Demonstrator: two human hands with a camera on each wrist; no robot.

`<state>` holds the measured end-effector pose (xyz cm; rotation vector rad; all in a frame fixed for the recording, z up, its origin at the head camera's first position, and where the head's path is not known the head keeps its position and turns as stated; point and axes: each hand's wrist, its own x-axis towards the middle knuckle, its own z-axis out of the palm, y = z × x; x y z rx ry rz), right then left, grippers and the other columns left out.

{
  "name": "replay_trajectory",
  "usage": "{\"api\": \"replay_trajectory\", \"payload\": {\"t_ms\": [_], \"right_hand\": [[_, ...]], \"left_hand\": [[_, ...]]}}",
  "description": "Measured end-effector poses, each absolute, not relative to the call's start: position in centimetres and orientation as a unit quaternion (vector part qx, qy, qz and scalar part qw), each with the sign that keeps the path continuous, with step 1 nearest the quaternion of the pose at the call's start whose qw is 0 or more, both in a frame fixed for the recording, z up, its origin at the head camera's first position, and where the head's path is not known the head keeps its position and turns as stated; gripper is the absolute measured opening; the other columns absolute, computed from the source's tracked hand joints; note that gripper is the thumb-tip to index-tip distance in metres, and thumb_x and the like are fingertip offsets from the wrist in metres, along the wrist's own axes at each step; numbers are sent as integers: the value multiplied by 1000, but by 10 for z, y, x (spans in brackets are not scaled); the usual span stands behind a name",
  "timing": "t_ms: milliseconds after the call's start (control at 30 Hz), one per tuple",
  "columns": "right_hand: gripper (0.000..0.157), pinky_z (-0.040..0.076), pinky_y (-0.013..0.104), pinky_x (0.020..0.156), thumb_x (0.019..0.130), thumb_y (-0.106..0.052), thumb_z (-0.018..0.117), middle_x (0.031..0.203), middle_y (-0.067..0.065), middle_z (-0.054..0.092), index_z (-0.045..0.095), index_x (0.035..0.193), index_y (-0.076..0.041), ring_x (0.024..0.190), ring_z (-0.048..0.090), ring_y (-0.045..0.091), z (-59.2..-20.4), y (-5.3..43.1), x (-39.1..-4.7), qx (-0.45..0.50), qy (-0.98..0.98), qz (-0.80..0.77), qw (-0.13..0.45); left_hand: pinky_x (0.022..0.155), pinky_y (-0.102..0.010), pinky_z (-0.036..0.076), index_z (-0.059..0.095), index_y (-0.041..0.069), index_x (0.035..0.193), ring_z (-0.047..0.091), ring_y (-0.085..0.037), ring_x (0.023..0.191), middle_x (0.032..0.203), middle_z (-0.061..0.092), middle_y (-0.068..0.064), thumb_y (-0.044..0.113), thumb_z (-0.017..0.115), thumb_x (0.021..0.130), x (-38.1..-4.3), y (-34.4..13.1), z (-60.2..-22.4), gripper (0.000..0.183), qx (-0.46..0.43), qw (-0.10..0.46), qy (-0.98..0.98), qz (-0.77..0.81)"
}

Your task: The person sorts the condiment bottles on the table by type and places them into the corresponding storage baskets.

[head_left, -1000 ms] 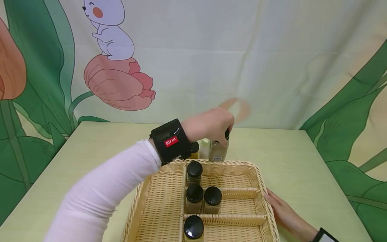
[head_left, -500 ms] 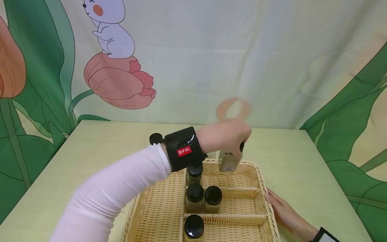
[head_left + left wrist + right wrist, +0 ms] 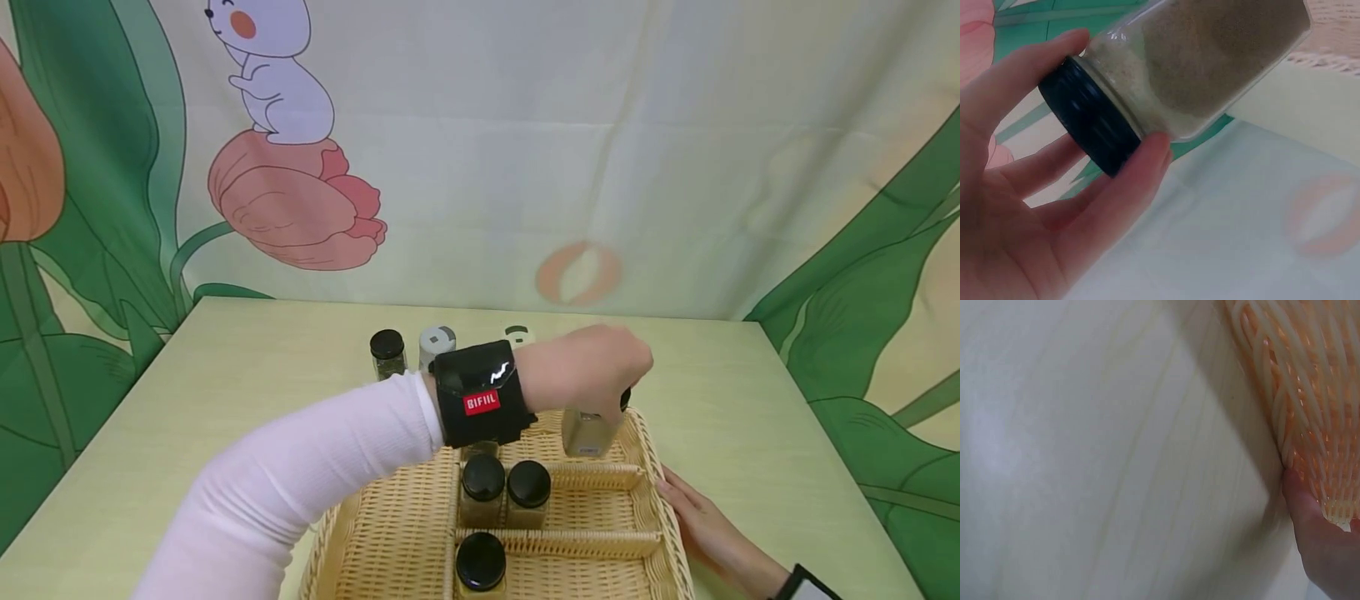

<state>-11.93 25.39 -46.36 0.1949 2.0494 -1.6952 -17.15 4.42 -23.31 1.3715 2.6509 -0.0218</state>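
My left hand (image 3: pixel 588 371) pinches the black lid of a clear jar of greyish-brown powder (image 3: pixel 587 435) between thumb and fingers. In the left wrist view the jar (image 3: pixel 1210 62) slants away from the lid (image 3: pixel 1088 115). The head view shows the jar over the far right compartment of a divided wicker basket (image 3: pixel 648 467). My right hand (image 3: pixel 708 529) holds the basket's right side at the rim. In the right wrist view its thumb (image 3: pixel 1304 503) lies against the outer woven wall (image 3: pixel 1297 381).
Inside the basket stand several black-lidded jars, among them a pair (image 3: pixel 482 492) (image 3: pixel 528 492) side by side and a nearer one (image 3: pixel 482 567). Behind it are another black-lidded jar (image 3: pixel 388 354), a grey-topped container (image 3: pixel 437 342) and a pale-topped one (image 3: pixel 517 335). The left arm partly hides them.
My left hand has carried the jar rightward and nearer, from behind the basket to over its far right compartment. Containers behind the arm have come into view. The right hand stays put.
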Motion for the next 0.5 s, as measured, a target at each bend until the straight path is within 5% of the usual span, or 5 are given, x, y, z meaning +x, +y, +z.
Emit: {"api": "replay_trajectory", "payload": {"t_ms": [500], "right_hand": [[71,35,46,93,92,-47,36,141,27,15,4,143,-9,124,27,40,-462,256,-120,65,742,-622,243]], "left_hand": [[51,-17,35,46,13,70,40,-7,58,64,43,7,12,69,67,-158,50,-255,24,471,115,874,-9]]}}
